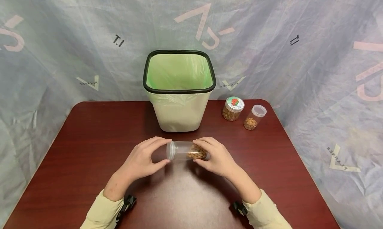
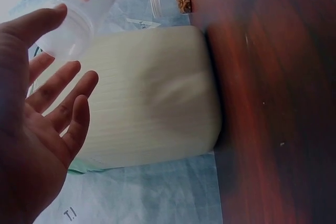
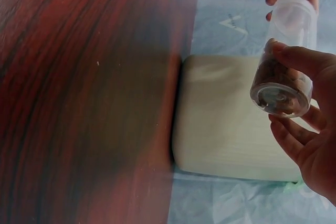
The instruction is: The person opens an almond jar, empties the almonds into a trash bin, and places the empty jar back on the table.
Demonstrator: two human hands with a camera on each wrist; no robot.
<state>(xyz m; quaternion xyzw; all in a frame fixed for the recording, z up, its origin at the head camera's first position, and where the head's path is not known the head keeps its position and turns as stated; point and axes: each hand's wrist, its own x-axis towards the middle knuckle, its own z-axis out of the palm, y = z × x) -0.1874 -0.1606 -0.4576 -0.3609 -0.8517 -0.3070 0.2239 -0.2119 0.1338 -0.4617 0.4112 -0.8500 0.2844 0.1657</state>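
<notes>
A clear plastic jar (image 1: pixel 184 150), part filled with light-brown nut-like pieces (image 1: pixel 196 152), is held on its side over the table. Its translucent lid (image 1: pixel 171 150) points left. My left hand (image 1: pixel 145 157) pinches the lid end between thumb and fingertips; in the left wrist view the other fingers of this hand (image 2: pixel 52 93) spread loosely below it. At the base end, my right hand (image 1: pixel 216 157) grips the jar, thumb on one side and fingers on the other. The jar's bottom (image 3: pixel 281 99) faces the right wrist camera, with the pieces gathered near it.
A cream bin (image 1: pixel 181 112) with a black rim and a green-tinted liner stands behind the hands. To its right are a short jar (image 1: pixel 231 114) with a strawberry-printed lid and a second clear jar (image 1: pixel 251 121) of brown pieces. A printed grey curtain (image 1: pixel 125 66) hangs behind the dark red table (image 1: pixel 89 132).
</notes>
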